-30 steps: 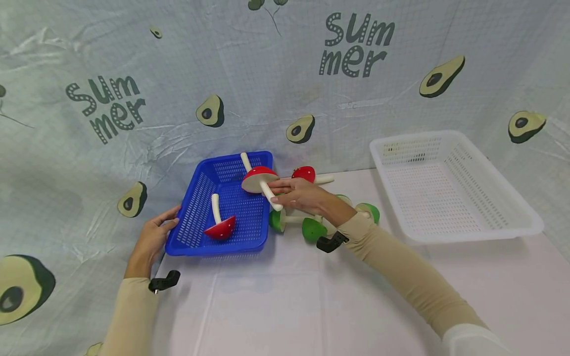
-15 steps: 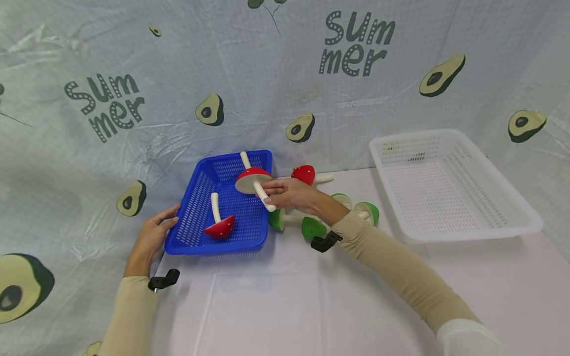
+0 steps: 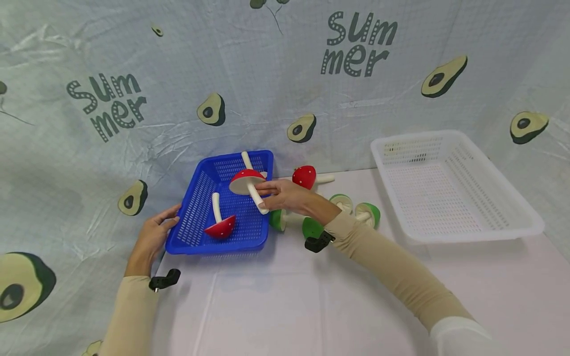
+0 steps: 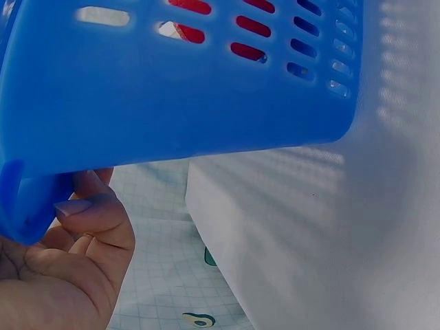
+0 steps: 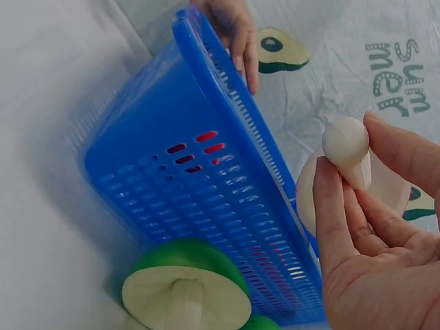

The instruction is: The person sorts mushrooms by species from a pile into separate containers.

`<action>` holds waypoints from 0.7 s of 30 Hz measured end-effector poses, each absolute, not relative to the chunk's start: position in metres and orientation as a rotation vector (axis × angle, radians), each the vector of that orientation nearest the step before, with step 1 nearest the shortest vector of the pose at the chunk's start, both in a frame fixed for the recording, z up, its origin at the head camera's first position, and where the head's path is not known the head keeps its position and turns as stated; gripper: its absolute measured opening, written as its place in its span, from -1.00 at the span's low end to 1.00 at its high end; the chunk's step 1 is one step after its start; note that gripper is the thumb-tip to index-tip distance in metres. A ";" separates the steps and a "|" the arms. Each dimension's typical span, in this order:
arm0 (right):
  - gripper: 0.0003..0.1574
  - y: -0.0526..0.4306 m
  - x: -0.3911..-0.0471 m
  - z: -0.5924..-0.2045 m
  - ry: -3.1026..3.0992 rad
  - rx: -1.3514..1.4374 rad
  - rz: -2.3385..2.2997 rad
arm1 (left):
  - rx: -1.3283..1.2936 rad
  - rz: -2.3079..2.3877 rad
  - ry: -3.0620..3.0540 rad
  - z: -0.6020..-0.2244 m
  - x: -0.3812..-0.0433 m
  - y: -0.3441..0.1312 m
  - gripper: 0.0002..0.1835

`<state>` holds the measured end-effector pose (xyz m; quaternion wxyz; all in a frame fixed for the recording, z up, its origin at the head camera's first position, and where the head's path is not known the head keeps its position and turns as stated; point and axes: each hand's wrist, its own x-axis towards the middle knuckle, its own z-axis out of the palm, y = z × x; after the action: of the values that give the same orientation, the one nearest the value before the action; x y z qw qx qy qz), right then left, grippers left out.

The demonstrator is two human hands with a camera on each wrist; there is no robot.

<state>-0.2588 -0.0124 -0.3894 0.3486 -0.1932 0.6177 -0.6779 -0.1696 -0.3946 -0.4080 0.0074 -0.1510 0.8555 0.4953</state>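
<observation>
My right hand [image 3: 287, 195] pinches the white stem of a red toy mushroom [image 3: 244, 182], its spotted cap over the back right of the blue basket [image 3: 242, 245]. In the right wrist view, thumb and fingers close round the stem end [image 5: 345, 141]. Inside the basket lies another red mushroom [image 3: 221, 229], stem pointing up and back. A further white stem [image 3: 246, 159] shows at the basket's back; the held cap hides what is below it. My left hand [image 3: 153, 240] holds the basket's left rim, with the thumb against it in the left wrist view.
Right of the blue basket lie several green-capped mushrooms [image 3: 367, 213], partly behind my right arm. A red mushroom [image 3: 305, 177] lies behind them. A white basket [image 3: 472, 237] stands on the table's right side. A printed cloth [image 3: 267, 74] hangs along the back.
My right hand has moved left with the red mushroom, bringing its cap farther over the blue basket. The left hand has stayed at the rim.
</observation>
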 end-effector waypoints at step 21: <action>-0.20 -0.029 -0.262 -0.391 1.764 -0.496 -1.664 | -0.459 1.540 2.686 -0.412 -0.170 -0.397 -0.47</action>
<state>-0.2618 -0.0294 -0.3906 0.3271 -0.1892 0.6736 -0.6352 -0.1703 -0.3968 -0.4115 0.0057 -0.1465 0.8581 0.4921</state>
